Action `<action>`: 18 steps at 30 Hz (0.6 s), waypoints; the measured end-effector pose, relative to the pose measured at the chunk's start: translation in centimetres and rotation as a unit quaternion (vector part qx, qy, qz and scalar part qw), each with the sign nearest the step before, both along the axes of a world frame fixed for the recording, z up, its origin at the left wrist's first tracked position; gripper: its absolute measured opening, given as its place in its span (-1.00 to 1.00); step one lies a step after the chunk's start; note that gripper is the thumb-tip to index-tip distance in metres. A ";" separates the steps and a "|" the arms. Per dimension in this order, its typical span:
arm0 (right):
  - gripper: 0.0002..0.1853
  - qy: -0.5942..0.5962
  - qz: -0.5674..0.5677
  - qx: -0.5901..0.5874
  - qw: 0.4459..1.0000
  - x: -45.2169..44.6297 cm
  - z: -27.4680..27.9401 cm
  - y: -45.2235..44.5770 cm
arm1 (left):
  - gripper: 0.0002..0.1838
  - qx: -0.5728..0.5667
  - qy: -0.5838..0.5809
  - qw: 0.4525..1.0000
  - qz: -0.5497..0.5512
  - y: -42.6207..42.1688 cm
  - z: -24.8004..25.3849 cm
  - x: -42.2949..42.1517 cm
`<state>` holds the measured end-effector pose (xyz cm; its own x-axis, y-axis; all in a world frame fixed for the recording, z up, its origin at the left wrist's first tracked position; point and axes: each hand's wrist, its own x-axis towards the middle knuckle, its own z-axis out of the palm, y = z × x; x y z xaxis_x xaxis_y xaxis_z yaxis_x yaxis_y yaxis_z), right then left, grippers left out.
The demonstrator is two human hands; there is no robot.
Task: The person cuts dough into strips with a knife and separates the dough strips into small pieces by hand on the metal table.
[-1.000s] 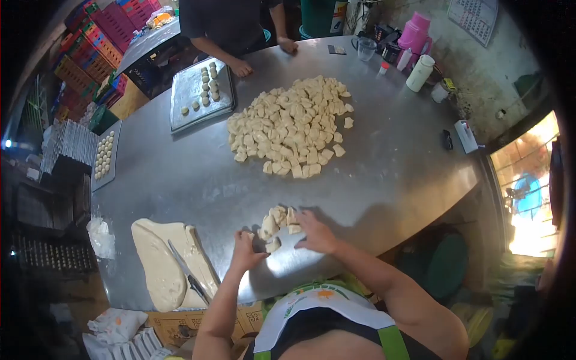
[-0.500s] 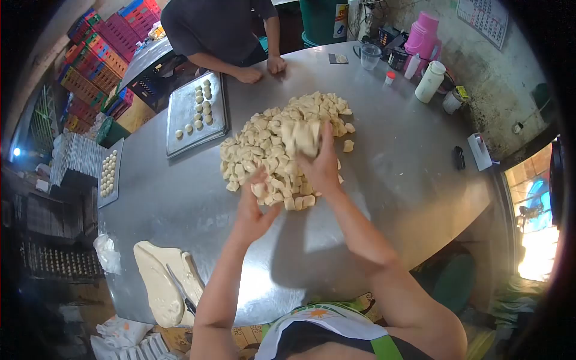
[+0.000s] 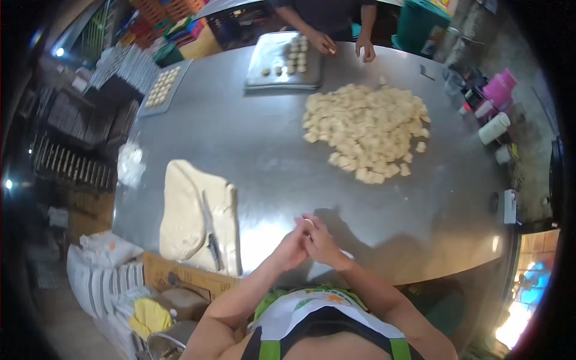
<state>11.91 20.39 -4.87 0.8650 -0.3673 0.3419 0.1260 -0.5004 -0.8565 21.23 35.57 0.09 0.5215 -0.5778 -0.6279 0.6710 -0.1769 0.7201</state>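
Low over the front of the steel table, my left hand [image 3: 291, 248] and my right hand [image 3: 324, 244] are pressed together with their fingers closed. What lies between them, if anything, is hidden. Beyond them sits a heap of cut dough pieces [image 3: 366, 129], apart from both hands. To their left lies a folded slab of dough [image 3: 182, 210]. A long knife [image 3: 211, 231] with a dark handle rests on that slab.
Across the table [image 3: 252, 141] a co-worker's hands [image 3: 324, 43] are beside a metal tray [image 3: 264, 57] of dough balls. Another tray [image 3: 157, 108] stands at the far left. A plastic bag [image 3: 131, 165] lies at the left edge; a flask [image 3: 494, 128] and pink jug [image 3: 499, 90] stand right.
Both hands have left the dough heap, where the right held dough pieces, and come together near my body. My view has turned left. The co-worker's hand has moved nearer the tray.
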 end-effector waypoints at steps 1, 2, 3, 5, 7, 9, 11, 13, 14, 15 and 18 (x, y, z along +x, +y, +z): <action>-0.53 0.061 0.024 0.051 0.997 0.5 -1.0 1.2 | -0.51 -0.010 0.031 0.999 -0.025 1.4 0.4 0.6; -0.55 0.124 0.046 0.097 0.986 1.0 -1.6 2.0 | -0.54 -0.024 0.063 0.996 -0.051 2.8 0.8 0.9; -0.57 0.187 0.067 0.140 0.970 1.5 -2.1 2.7 | -0.56 -0.041 0.094 0.992 -0.077 4.1 1.2 1.1; -0.58 0.187 0.034 0.114 0.975 3.7 -0.2 4.3 | -0.50 0.103 -0.165 0.973 -0.126 9.2 2.3 3.1; -0.59 0.189 0.002 0.086 0.978 6.2 0.5 5.5 | -0.43 0.239 -0.406 0.867 -0.161 14.5 1.8 4.5; -0.60 0.182 0.045 0.009 0.982 9.6 -1.0 6.9 | -0.34 0.429 -0.537 0.708 -0.162 18.8 -0.1 4.8; -0.62 0.165 0.056 -0.002 0.985 14.2 -2.0 8.4 | -0.32 0.406 -0.524 0.737 -0.132 20.7 -1.9 4.1; -0.58 0.220 0.078 0.106 0.967 19.6 -0.8 9.9 | -0.28 0.360 -0.513 0.777 -0.062 21.8 -3.0 4.7; -0.58 0.219 0.085 0.101 0.967 21.2 -0.6 10.4 | -0.28 0.362 -0.512 0.777 -0.054 22.6 -3.1 5.1; -0.57 0.255 0.069 0.045 0.963 22.6 -0.5 10.9 | -0.28 0.303 -0.511 0.804 -0.035 23.3 -3.0 5.3; -0.55 0.314 0.044 -0.069 0.946 25.3 -0.7 12.5 | -0.27 0.185 -0.508 0.841 0.011 25.5 -2.2 6.5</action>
